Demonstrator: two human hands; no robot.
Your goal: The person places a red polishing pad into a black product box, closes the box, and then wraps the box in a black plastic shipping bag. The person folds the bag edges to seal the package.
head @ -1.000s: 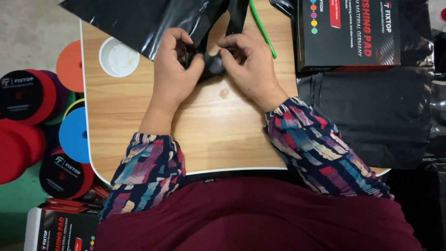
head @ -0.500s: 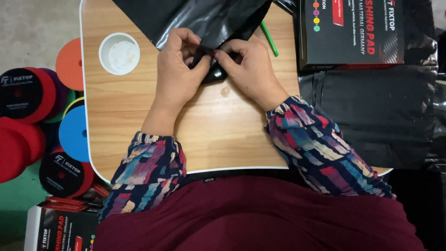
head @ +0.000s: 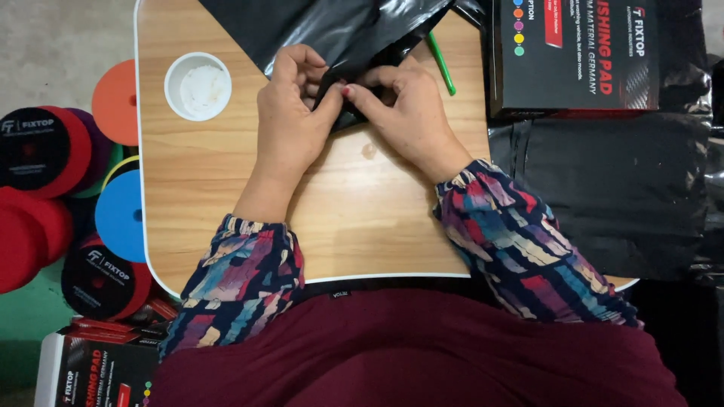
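A shiny black plastic bag (head: 324, 26) lies across the far part of the small wooden table (head: 226, 188). My left hand (head: 290, 113) and my right hand (head: 411, 113) meet at its near edge and pinch the black plastic between thumbs and fingers. The fingertips of both hands touch each other over the folded edge. Whatever sits inside the bag is hidden. A green stick (head: 442, 64) lies on the table just right of my right hand.
A small white round cup (head: 197, 85) stands at the table's far left. Round foam pads, red (head: 30, 226), blue (head: 121, 215) and orange (head: 117, 102), are piled left of the table. A black printed box (head: 581, 56) and flat black bags (head: 611, 196) lie to the right.
The black bag has been pulled farther over the table, and both hands have shifted slightly while working its near edge between the fingers.
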